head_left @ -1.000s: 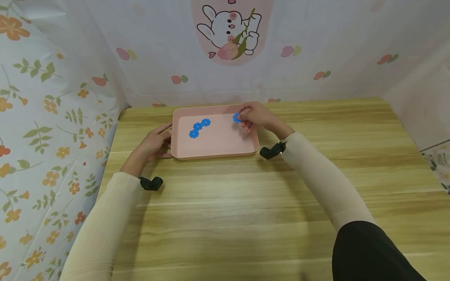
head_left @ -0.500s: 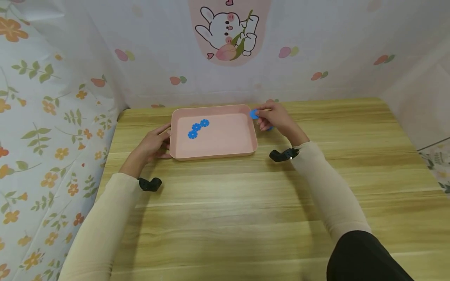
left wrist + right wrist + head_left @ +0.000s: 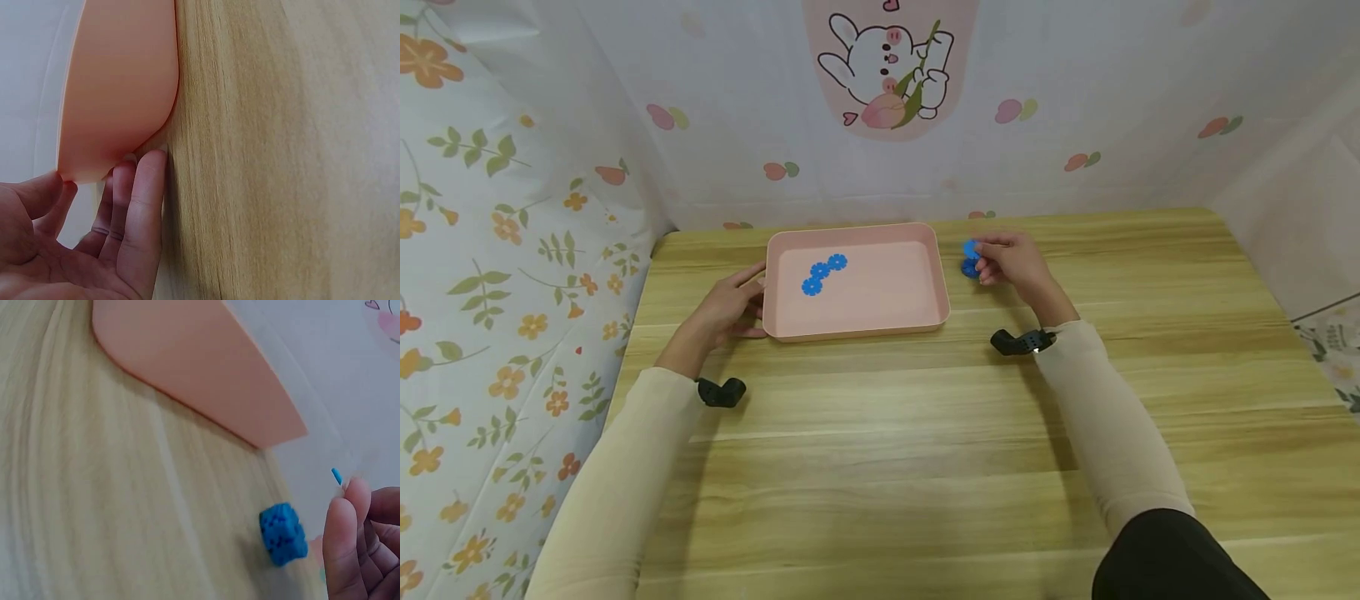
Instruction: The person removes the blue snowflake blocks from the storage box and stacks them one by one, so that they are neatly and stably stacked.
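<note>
Ideally the blue gear pinched by the right hand is lowered squarely onto the stack, while the pink tray is steadied by the flat left hand

Head view: high, looks forward and down, takes in whole wooden table, both forearms, pink tray toward back. Left wrist view: very close, low along tabletop, faces tray's outer wall. Right wrist view: close, low, faces tray's opposite side. All three share tray and tabletop.
</note>
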Motion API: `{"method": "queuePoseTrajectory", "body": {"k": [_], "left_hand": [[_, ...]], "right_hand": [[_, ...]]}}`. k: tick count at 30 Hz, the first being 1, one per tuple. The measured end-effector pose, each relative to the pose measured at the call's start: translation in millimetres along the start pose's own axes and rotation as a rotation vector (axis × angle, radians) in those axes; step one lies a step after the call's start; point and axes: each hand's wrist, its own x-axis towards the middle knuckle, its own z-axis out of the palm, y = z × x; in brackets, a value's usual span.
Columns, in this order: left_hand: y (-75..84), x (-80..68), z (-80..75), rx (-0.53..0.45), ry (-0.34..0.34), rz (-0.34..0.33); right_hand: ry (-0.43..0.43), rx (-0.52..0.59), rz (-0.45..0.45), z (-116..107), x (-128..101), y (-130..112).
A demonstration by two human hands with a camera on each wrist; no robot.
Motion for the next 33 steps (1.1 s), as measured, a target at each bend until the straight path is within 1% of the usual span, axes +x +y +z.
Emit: {"method": "queuePoseTrajectory", "body": {"k": [9, 15, 23, 33], "left_hand": [[0.3, 0.3, 0.1, 0.012, -0.003, 0.007], [0.6, 0.7, 1.3, -0.01, 0.003, -0.001], [1.0, 1.6, 1.4, -0.008, 0.003, 0.006], [-2.1, 0.8, -0.7, -0.01, -0.004, 0.01]], "right_hand": [[0.008, -0.025, 0.024, -5, -3, 11], [0.008, -0.023, 0.05, -7, -1, 19], [0.032, -0.039, 0.062, -5, 0, 21], [0.015, -0.051, 0.088, -5, 2, 24]]}}
